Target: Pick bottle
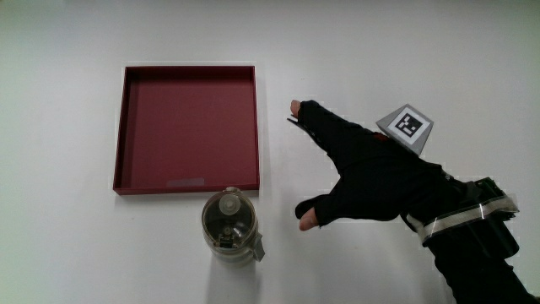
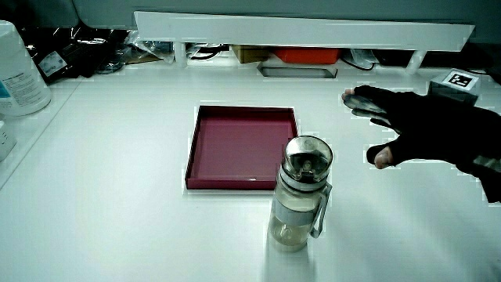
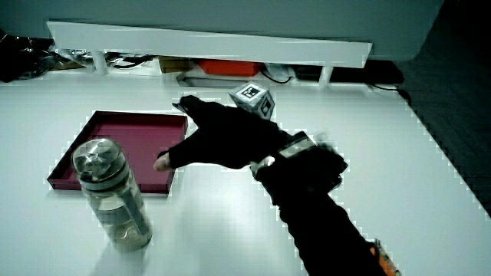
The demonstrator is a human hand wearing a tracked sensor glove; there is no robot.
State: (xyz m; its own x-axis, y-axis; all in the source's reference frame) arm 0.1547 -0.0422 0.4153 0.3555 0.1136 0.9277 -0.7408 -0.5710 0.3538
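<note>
Standing upright on the white table (image 1: 67, 253), the bottle (image 1: 229, 228) is a clear one with a grey lid and a strap down its side. It sits just beside the near rim of a shallow red tray (image 1: 187, 128), nearer to the person than the tray, and nothing touches it. In both side views it shows the same way: upright (image 2: 300, 194), untouched (image 3: 111, 193), close to the tray's near edge.

Beside the bottle and apart from it is the hand (image 1: 371, 173) in its black glove, held over bare table with the fingers spread wide and holding nothing. The thumb tip (image 1: 305, 221) points toward the bottle with a clear gap between them; the other fingers (image 1: 297, 108) reach out alongside the tray's corner. A patterned cube (image 1: 407, 127) sits on the back of the hand, and the forearm runs off toward the person.

Judging by this, the pick has hardly begun: the hand is open and approaching, no contact is made. Closing the gap, wrapping the fingers round the bottle's body and lifting all remain.
</note>
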